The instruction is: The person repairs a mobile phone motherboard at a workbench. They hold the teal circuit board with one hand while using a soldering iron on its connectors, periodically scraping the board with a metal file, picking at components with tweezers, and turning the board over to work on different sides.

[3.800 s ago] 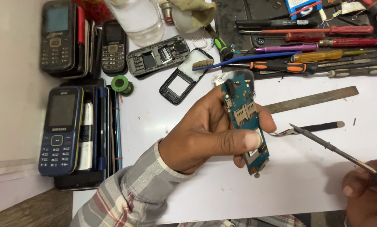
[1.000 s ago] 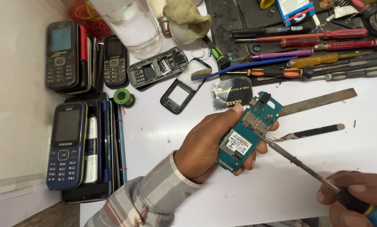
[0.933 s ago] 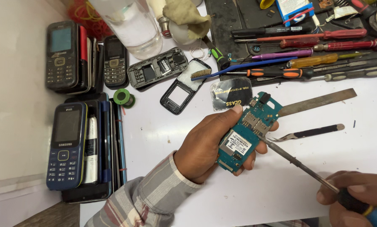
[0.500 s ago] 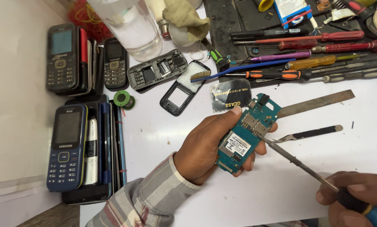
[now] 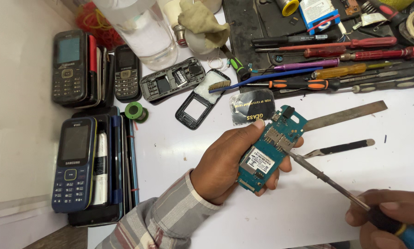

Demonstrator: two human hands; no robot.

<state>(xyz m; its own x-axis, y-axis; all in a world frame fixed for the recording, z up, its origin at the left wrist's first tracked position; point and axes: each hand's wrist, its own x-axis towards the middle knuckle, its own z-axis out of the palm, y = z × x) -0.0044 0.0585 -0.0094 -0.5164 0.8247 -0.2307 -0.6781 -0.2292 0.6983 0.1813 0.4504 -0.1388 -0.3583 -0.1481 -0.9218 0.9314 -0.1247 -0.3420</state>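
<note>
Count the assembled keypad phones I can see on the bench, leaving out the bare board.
3: a blue one on the lower-left stack, a black one on the upper-left stack, and a smaller black one beside it. Others may be hidden within those stacks.

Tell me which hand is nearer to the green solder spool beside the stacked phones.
Left. The left hand, holding the blue circuit board, is just right of and below the green solder spool. The right hand, gripping the screwdriver, sits at the far lower right corner.
</note>
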